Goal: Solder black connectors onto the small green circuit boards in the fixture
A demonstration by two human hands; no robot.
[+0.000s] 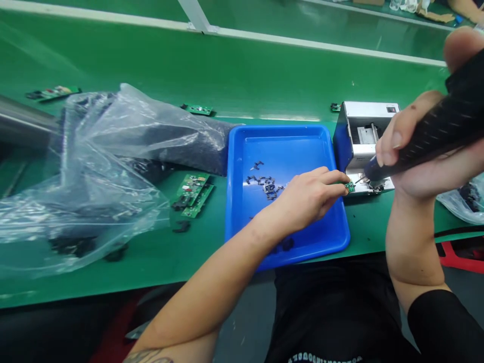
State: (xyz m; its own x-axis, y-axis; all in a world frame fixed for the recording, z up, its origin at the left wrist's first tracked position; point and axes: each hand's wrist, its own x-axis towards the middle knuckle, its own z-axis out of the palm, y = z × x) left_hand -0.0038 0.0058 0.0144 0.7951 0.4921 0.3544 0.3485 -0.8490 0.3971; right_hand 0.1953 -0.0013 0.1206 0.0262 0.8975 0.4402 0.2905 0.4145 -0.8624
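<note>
My right hand [419, 146] is wrapped round a black electric screwdriver [438, 121], whose thin bit points left and down. Beside that tip, my left hand [313, 194] pinches a small green circuit board [350, 187] between thumb and fingers. The board is at the front of a silver and blue screw feeder [368, 146], close to the bit; whether the two touch I cannot tell. Under my left hand lies a blue tray [287, 132] with several small black plastic parts [268, 187] in it.
Left of the tray lie stacked green circuit boards [193, 194], a black clip [182, 226] and a large clear plastic bag [113, 136] of dark parts. More boards [198, 109] rest along the back. Another bag [467, 199] is at far right. A person's arm [467, 9] shows top right.
</note>
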